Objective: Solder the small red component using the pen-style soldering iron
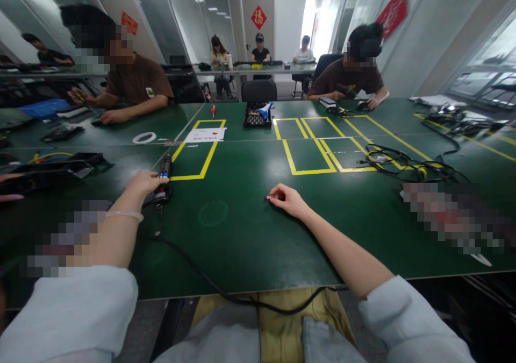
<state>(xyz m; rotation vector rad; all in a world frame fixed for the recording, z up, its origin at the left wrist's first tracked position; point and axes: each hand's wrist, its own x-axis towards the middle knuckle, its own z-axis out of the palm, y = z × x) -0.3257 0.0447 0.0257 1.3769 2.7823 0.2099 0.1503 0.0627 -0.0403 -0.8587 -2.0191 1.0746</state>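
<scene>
My left hand [143, 184] is closed on a dark cylindrical device with a blue band [165, 168], at the left of the green table. More dark and red parts lie under its lower end, too unclear to name. My right hand [289, 200] rests near the table's middle. Its thumb and fingertips pinch a small red piece [267, 197] with a pale spot, too small to identify. A black cable [193, 263] runs from beside my left hand over the table's front edge and across my lap.
The green table [242, 244] bears yellow tape outlines. Further back are a white paper [205, 135], a tape roll [144, 137], a screwdriver [213, 110] and a black tray [250, 116] with a blue tool [265, 110]. Coiled cables [387, 161] lie right. Co-workers sit across the table.
</scene>
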